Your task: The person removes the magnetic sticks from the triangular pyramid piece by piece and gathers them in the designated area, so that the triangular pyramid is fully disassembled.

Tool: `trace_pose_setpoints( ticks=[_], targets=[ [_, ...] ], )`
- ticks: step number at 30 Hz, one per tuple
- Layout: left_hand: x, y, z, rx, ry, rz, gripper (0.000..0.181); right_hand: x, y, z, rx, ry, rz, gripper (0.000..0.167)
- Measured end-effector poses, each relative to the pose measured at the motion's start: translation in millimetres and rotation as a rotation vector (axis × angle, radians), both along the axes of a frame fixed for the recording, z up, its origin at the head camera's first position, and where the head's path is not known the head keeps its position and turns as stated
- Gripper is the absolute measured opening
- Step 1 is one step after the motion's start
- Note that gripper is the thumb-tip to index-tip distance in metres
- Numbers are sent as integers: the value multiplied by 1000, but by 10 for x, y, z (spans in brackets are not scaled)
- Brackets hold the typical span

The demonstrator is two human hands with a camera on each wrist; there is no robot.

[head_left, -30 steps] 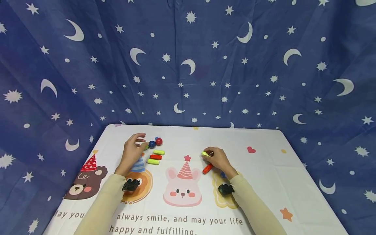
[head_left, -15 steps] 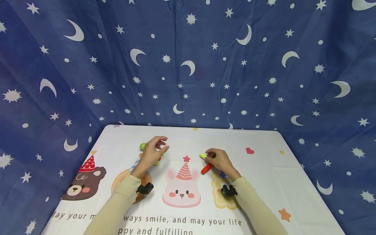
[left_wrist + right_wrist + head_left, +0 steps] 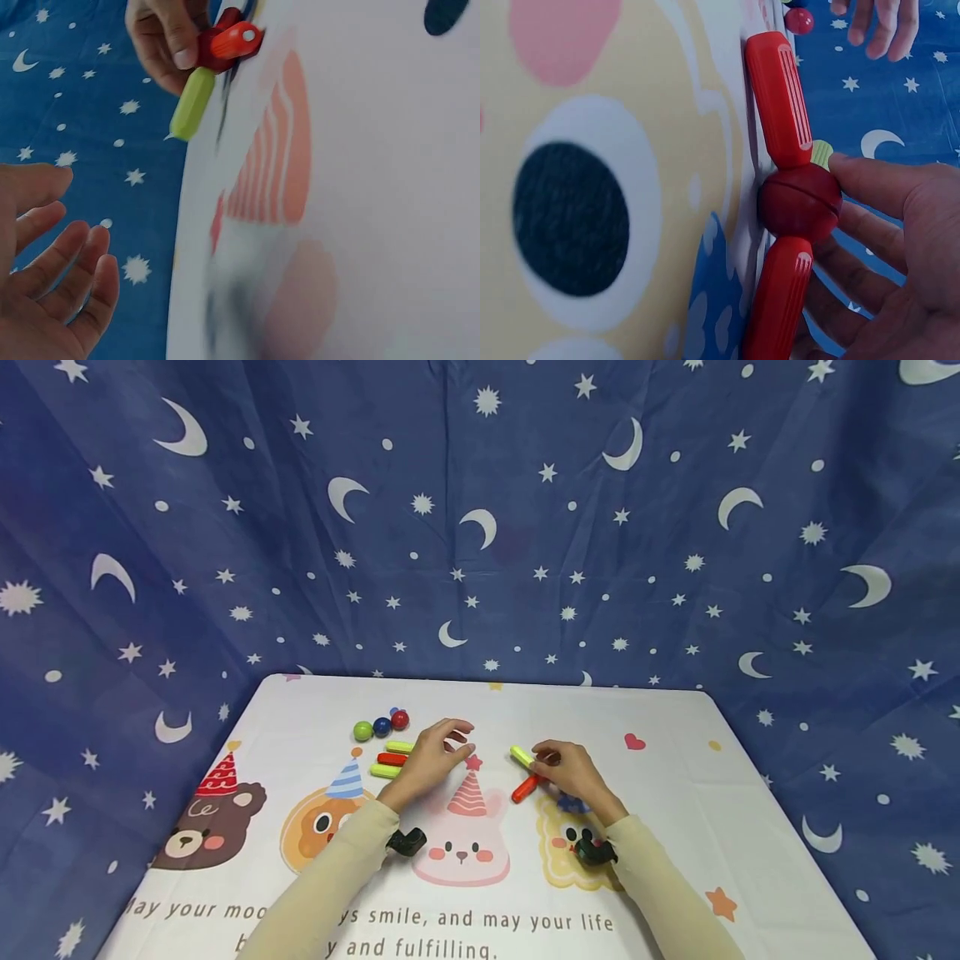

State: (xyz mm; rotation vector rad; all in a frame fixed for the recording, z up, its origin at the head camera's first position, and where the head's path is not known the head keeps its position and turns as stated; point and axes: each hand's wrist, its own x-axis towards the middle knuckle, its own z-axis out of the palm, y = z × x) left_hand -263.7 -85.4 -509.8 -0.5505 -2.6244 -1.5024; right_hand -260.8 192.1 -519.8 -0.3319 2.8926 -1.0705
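Observation:
My right hand [image 3: 573, 772] pinches a red ball [image 3: 799, 201] between thumb and fingers, just above the tabletop. Two red rods [image 3: 780, 101] extend from opposite sides of this ball, and a yellow-green rod [image 3: 522, 757] points away from it toward the far left. In the left wrist view, the yellow-green rod [image 3: 193, 103] is seen from its free end. My left hand [image 3: 435, 756] hovers over the table's middle, fingers loosely bent and holding nothing. Partly behind it lie two yellow-green rods [image 3: 386, 772] with a red rod [image 3: 392, 759] between them.
Beyond the loose rods, a green ball [image 3: 363, 731], a blue ball [image 3: 382, 727] and a red ball [image 3: 401, 720] stand in a row, with another blue ball [image 3: 394, 711] partly hidden behind. A blue star-patterned curtain [image 3: 480, 527] hangs behind the white printed tablecloth [image 3: 637, 710].
My left hand has moved right from beside the balls, past the loose rods, toward the right hand. The right hand stays nearly in place, and more of its yellow-green rod now shows.

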Motion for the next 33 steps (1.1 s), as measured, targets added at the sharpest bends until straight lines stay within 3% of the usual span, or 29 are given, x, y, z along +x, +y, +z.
trace_pose_setpoints(
  ticks=[8,13,24,33],
  targets=[
    [-99,312,-145,-53,-33,-90,37,36,85,-36,20,-25,16,33],
    [-186,448,-203,-76,-40,-112,38,42,94,-43,21,-46,14,32],
    [-284,619,-277,-218,-100,-240,39,70,141,-74,17,-33,29,28],
    [-318,684,-313,-259,-101,-276,31,90,145,-74,41,-56,25,32]
  ],
)
